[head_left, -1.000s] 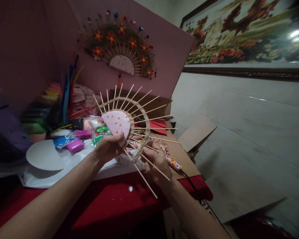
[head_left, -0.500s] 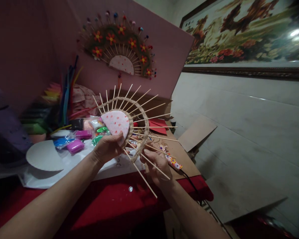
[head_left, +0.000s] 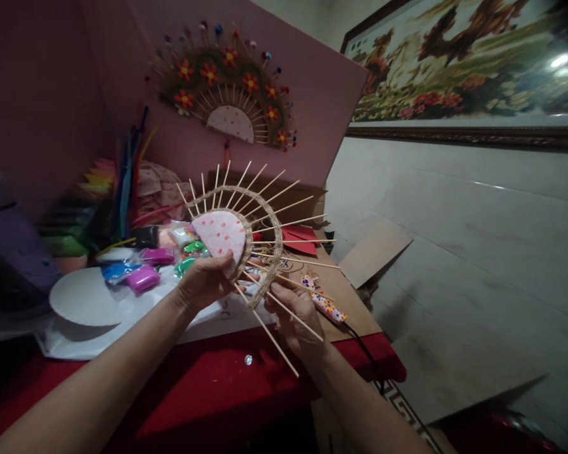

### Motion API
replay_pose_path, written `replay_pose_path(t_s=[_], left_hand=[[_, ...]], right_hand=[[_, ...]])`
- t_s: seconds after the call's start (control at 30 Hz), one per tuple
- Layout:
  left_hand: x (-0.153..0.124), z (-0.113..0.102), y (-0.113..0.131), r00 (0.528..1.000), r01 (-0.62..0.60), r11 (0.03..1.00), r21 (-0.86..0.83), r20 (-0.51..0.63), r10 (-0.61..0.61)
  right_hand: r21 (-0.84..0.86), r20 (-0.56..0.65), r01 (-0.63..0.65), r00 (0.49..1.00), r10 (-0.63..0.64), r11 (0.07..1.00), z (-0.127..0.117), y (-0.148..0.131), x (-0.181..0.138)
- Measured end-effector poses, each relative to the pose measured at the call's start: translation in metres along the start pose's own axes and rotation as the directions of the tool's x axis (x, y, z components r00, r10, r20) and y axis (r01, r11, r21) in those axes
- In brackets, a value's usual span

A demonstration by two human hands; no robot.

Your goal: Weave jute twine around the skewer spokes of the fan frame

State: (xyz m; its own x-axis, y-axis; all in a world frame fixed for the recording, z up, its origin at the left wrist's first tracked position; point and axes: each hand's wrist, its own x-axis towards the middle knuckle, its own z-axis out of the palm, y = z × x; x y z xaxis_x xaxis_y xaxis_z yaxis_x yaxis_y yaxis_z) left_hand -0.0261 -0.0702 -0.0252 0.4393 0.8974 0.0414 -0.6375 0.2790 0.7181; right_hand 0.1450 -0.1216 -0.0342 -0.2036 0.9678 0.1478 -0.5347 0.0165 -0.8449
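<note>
I read the step in hand as weaving twine through the skewer spokes of a half-made fan frame, held up in the air over the red-covered table, in front of the pink backboard. My left hand has its fingers closed on the frame's pink dotted half-disc hub, thumb on the face and the other fingers behind, and that grip looks firm enough to keep the piece from turning. My right hand sits just below and behind the lower spokes, its fingers curled and pinched around the thin twine near the woven band; the strand is too fine for me to say exactly where the tips meet it. To do this well, I judge that the left hand should stay on the hub and not on the spokes, so they keep their even spread, while the right hand keeps the strand taut and pressed snug against the last woven row. The frame's flat face is turned toward the camera; its straight edge, the long axis, runs from upper left down to lower right, and the skewers fan out toward the upper right. A finished flowered fan hangs on the backboard above.
</note>
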Motion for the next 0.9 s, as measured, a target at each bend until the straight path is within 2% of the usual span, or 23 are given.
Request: replay_pose_path(t_s=[0.23, 0.3, 0.43, 0.6, 0.67, 0.7, 0.77, 0.8, 0.83, 0.87, 0.9], left_hand=[[-0.001, 0.003, 0.000, 1.000, 0.011, 1.000, -0.012, -0.016, -0.011], [0.000, 0.002, 0.001, 1.000, 0.007, 1.000, -0.023, -0.013, -0.007], [0.001, -0.001, 0.003, 1.000, -0.031, 0.997, -0.074, -0.005, 0.031], [0.002, -0.001, 0.006, 0.996, -0.087, 0.986, -0.140, -0.048, 0.081], [0.002, 0.000, 0.007, 0.992, -0.110, 0.983, -0.145, -0.084, 0.098], [0.002, 0.000, 0.007, 0.990, -0.118, 0.983, -0.142, -0.100, 0.104], [0.002, 0.001, 0.006, 0.986, -0.126, 0.983, -0.131, -0.124, 0.110], [0.002, 0.001, 0.006, 0.984, -0.133, 0.983, -0.125, -0.133, 0.117], [0.002, 0.002, 0.006, 0.982, -0.140, 0.983, -0.116, -0.143, 0.123], [0.003, 0.002, 0.005, 0.980, -0.147, 0.984, -0.104, -0.153, 0.130], [0.003, 0.002, 0.005, 0.977, -0.154, 0.984, -0.090, -0.161, 0.138]], right_hand=[[0.015, 0.017, -0.014, 1.000, 0.014, 1.000, -0.003, 0.002, 0.001], [0.015, -0.012, -0.015, 1.000, 0.015, 1.000, -0.003, 0.004, 0.001], [0.086, -0.214, 0.007, 0.977, 0.011, 0.996, -0.013, 0.013, 0.001], [0.105, -0.492, 0.107, 0.869, -0.042, 0.989, -0.029, 0.018, -0.009], [0.024, -0.559, 0.186, 0.817, -0.141, 0.982, -0.027, 0.014, -0.020], [-0.054, -0.561, 0.271, 0.788, -0.253, 0.961, -0.024, 0.010, -0.028], [-0.196, -0.496, 0.461, 0.715, -0.493, 0.866, -0.012, -0.001, -0.049], [-0.222, -0.440, 0.519, 0.702, -0.560, 0.825, -0.006, -0.008, -0.060], [-0.224, -0.334, 0.510, 0.760, -0.557, 0.830, 0.001, -0.014, -0.073], [-0.221, -0.200, 0.465, 0.839, -0.506, 0.857, 0.007, -0.021, -0.085], [-0.229, -0.054, 0.375, 0.917, -0.396, 0.898, 0.012, -0.028, -0.097]])
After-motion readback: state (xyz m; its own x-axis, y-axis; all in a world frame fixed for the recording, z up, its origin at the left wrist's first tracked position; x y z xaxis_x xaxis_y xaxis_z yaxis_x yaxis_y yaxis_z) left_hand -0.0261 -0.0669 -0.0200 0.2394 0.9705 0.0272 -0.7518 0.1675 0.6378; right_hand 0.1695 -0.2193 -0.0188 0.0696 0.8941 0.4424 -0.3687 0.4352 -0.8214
